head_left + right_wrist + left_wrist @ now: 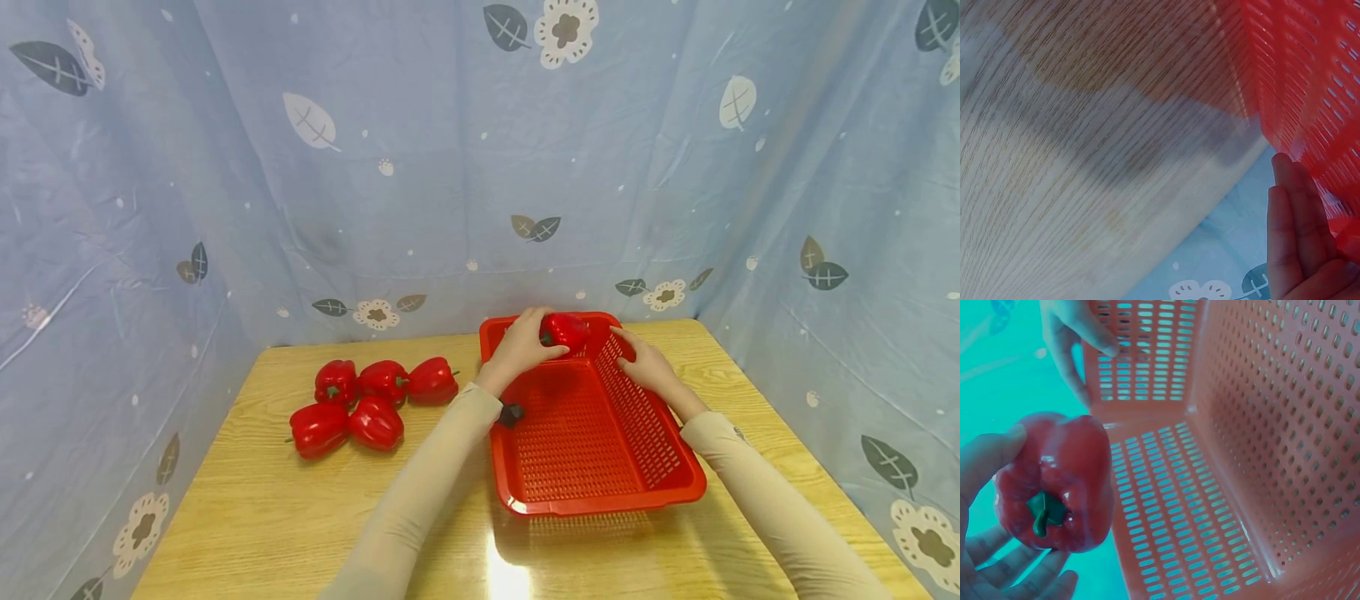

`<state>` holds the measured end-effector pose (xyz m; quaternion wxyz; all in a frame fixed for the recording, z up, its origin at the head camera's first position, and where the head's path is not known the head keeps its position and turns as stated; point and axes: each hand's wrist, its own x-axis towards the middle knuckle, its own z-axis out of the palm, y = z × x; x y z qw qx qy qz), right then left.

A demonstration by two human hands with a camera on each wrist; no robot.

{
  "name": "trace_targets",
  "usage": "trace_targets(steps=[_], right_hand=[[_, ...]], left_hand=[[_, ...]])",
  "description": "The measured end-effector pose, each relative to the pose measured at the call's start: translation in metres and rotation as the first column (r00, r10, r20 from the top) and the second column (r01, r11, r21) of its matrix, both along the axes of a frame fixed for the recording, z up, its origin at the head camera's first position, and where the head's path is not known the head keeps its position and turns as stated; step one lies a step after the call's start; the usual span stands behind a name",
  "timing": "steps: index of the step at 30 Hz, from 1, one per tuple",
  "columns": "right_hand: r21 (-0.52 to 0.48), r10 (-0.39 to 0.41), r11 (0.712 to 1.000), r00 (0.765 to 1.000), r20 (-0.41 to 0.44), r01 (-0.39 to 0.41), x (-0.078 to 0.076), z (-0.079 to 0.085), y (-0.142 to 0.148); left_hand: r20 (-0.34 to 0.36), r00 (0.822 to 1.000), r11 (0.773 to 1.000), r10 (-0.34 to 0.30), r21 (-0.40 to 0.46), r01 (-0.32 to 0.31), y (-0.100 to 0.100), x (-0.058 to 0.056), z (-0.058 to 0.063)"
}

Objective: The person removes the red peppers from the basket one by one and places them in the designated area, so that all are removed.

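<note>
A red bell pepper (567,331) with a green stem is in my left hand (525,343), above the far end of a red plastic basket (592,504). In the left wrist view, the thumb lies on one side of the pepper (1054,481) and the fingers curl under it. The pepper appears apart from the basket floor. My right hand (651,368) holds the basket's right wall near the far corner, thumb inside and fingers outside. Those fingers (1294,219) lie fairly straight along the outer wall in the right wrist view.
Several red bell peppers (377,422) lie grouped on the wooden table (247,517), left of the basket. A blue patterned curtain (420,192) surrounds the table at the back and both sides. A small black device (512,415) sits at my left wrist.
</note>
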<state>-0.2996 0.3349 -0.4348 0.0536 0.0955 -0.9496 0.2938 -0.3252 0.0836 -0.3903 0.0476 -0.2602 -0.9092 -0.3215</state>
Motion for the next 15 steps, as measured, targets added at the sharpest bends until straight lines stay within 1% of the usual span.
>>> trace_targets(steps=[2,5,12,15], right_hand=[[-0.006,0.012,1.0,1.0,-0.025,-0.012,0.0008,0.0006,0.0004],[-0.009,0.018,1.0,0.999,-0.034,-0.018,0.0007,0.0007,0.0011],[0.012,-0.012,1.0,1.0,0.02,0.012,-0.0021,-0.0005,0.0009],[0.021,-0.014,1.0,1.0,0.027,0.014,-0.001,0.0007,0.0002]], left_hand=[[-0.001,1.0,1.0,0.001,0.009,-0.001,-0.0011,0.0013,0.0013],[0.003,1.0,1.0,0.0,0.026,0.0,-0.0027,0.0038,0.0037],[-0.009,1.0,0.998,-0.006,0.061,0.007,-0.0057,0.0082,0.0071],[-0.013,1.0,0.997,-0.002,0.075,0.003,-0.0076,0.0101,0.0078]])
